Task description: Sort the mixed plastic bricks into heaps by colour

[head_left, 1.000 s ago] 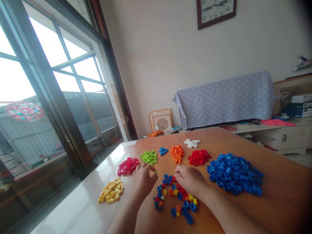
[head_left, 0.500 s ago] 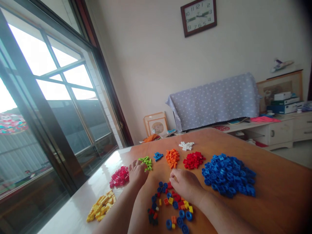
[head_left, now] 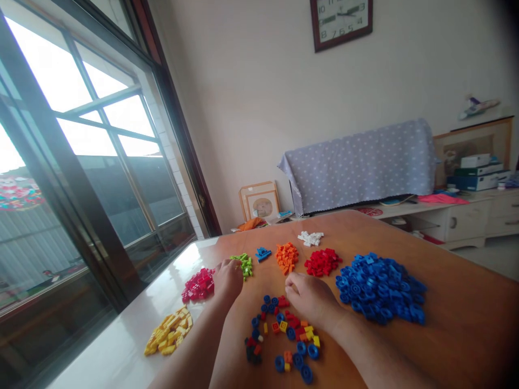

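My left hand [head_left: 229, 278] lies between the pink brick pile [head_left: 198, 285] and the lime green brick pile [head_left: 244, 265], its curled fingers touching the green bricks' near edge. What those fingers hold, if anything, is hidden. My right hand [head_left: 306, 292] rests just in front of the orange brick pile [head_left: 286, 257], fingers folded inward; I cannot make out anything in them. Between my forearms lies a loose mix [head_left: 284, 327] of blue wheel-like pieces and red, yellow, orange and dark bricks. Part of it runs close to my right wrist.
Yellow bricks [head_left: 169, 332] are heaped at the left. Farther back lie small blue pieces [head_left: 263, 254], white pieces [head_left: 311, 238] and red bricks [head_left: 323, 262]. A large blue pile [head_left: 381, 288] sits right. Beyond the wooden table [head_left: 458, 302] stands a cloth-covered object [head_left: 360, 165].
My left hand's fingers, spread beside the green pile before, are now drawn in more. My right hand has stayed nearly in place. The view has tilted slightly downward.
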`<control>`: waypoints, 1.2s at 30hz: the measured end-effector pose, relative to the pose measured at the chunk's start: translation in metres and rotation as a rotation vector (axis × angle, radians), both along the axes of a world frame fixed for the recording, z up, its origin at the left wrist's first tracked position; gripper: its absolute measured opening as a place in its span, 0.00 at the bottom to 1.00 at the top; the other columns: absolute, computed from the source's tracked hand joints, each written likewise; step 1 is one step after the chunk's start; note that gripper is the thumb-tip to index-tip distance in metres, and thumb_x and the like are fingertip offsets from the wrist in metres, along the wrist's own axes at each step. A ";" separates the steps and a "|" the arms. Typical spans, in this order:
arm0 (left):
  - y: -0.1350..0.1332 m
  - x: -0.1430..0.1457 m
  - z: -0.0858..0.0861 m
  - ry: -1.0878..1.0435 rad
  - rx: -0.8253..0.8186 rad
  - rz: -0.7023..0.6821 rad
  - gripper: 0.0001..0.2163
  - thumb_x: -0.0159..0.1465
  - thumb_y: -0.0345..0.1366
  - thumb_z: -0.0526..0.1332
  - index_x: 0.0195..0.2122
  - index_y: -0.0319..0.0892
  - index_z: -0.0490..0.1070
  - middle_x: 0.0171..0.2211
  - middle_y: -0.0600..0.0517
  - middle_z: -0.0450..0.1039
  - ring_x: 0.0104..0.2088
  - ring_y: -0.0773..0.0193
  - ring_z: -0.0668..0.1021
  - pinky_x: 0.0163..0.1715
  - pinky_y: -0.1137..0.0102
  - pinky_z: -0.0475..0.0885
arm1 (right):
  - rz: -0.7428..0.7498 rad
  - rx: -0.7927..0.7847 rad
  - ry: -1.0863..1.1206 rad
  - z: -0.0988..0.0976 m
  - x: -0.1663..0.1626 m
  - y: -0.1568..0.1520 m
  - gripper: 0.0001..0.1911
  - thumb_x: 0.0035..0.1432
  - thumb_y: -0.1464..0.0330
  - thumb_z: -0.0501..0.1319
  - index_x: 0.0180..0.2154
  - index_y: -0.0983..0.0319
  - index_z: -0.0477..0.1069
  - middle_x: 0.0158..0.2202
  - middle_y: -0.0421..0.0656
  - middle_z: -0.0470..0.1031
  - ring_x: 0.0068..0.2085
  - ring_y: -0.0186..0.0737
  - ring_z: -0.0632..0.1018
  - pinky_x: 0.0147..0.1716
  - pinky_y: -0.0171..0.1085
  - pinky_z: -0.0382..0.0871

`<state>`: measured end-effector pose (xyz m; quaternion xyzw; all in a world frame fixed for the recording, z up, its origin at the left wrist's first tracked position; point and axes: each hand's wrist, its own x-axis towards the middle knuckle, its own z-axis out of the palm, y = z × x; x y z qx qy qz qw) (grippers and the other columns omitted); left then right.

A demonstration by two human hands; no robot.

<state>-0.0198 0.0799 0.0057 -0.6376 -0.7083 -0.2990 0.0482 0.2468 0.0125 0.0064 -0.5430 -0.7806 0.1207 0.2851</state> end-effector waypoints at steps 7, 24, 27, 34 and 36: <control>-0.063 0.035 -0.002 -0.815 -0.191 -0.167 0.19 0.61 0.42 0.57 0.50 0.39 0.74 0.43 0.46 0.77 0.41 0.60 0.77 0.38 0.68 0.69 | 0.011 -0.079 -0.014 -0.003 0.007 0.006 0.10 0.59 0.70 0.55 0.39 0.58 0.74 0.36 0.41 0.79 0.37 0.37 0.75 0.32 0.33 0.54; -0.104 0.058 -0.020 -0.961 -0.231 -0.354 0.23 0.66 0.51 0.55 0.53 0.41 0.74 0.57 0.44 0.72 0.59 0.53 0.72 0.58 0.60 0.66 | 0.297 -0.674 -0.053 -0.018 0.025 -0.004 0.19 0.48 0.64 0.66 0.43 0.57 0.65 0.28 0.36 0.73 0.20 0.34 0.73 0.19 0.30 0.62; -0.107 0.061 -0.014 -0.938 -0.240 -0.368 0.22 0.65 0.52 0.55 0.50 0.42 0.76 0.55 0.46 0.74 0.57 0.54 0.73 0.58 0.62 0.66 | 0.287 -0.475 -0.052 -0.017 0.017 -0.005 0.17 0.48 0.67 0.65 0.42 0.58 0.68 0.31 0.37 0.74 0.26 0.33 0.74 0.23 0.29 0.59; -0.110 0.063 -0.006 -0.849 -0.282 -0.362 0.16 0.62 0.42 0.58 0.48 0.41 0.75 0.46 0.48 0.78 0.46 0.58 0.78 0.46 0.67 0.72 | 0.282 -0.342 0.017 -0.016 0.010 0.000 0.10 0.55 0.70 0.59 0.41 0.60 0.71 0.32 0.38 0.75 0.32 0.33 0.73 0.28 0.29 0.58; -0.112 0.064 -0.004 -0.746 -0.318 -0.378 0.14 0.62 0.38 0.57 0.46 0.41 0.75 0.40 0.49 0.78 0.39 0.60 0.78 0.40 0.69 0.72 | 0.235 -0.315 0.007 -0.014 0.014 0.002 0.09 0.55 0.71 0.57 0.39 0.60 0.72 0.31 0.38 0.75 0.31 0.33 0.72 0.28 0.30 0.56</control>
